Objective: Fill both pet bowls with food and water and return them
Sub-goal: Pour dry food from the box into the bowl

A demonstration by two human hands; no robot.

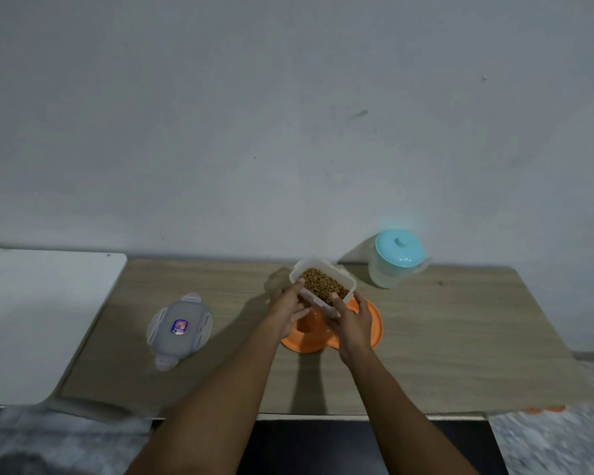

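A clear plastic food container [323, 281], lidless and holding brown kibble, is held just above the orange double pet bowl [371, 320] on the wooden table. My left hand [288, 308] grips the container's left side. My right hand [352, 325] grips its near right corner with the thumb on the rim. The container tilts slightly toward me. My hands and the container hide most of the bowl's hollows, so their contents cannot be seen.
The container's clear lid [179, 329] with a label lies flat at the table's left. A pitcher with a teal lid [396, 258] stands at the back right by the wall. A white surface [42, 317] adjoins the wooden table [460, 337] on the left.
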